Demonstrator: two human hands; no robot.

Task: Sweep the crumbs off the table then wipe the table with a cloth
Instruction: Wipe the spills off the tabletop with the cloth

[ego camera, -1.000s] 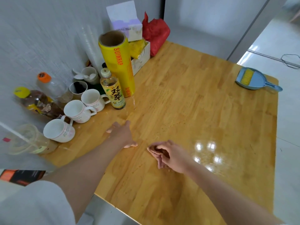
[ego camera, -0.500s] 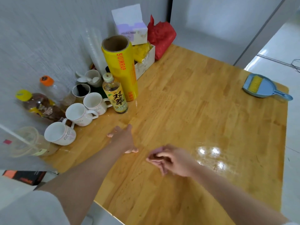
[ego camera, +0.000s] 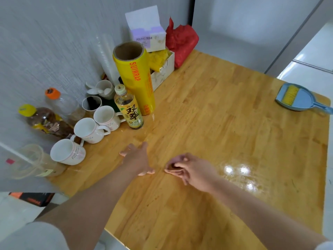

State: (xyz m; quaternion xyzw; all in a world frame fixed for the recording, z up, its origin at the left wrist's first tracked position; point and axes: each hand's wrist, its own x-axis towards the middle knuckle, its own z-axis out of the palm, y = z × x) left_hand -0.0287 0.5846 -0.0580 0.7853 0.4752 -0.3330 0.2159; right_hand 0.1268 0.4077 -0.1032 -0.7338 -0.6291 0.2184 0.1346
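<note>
Room: desk point(ego camera: 225, 123) bare centre to right edge; dustpan point(ego camera: 299, 99) at far right corner.
Left hand point(ego camera: 137, 159): flat, fingers spread.
Right hand point(ego camera: 191, 169): loosely curled, empty.

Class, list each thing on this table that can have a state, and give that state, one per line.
Left hand: open, flat on the table.
Right hand: fingers curled, holding nothing visible.
Dustpan: lying flat at the far corner, yellow brush inside.
Tea bottle: upright, capped.
Cling wrap roll: standing on end.
Three white mugs: upright, empty.
Tissue box: open.
</note>
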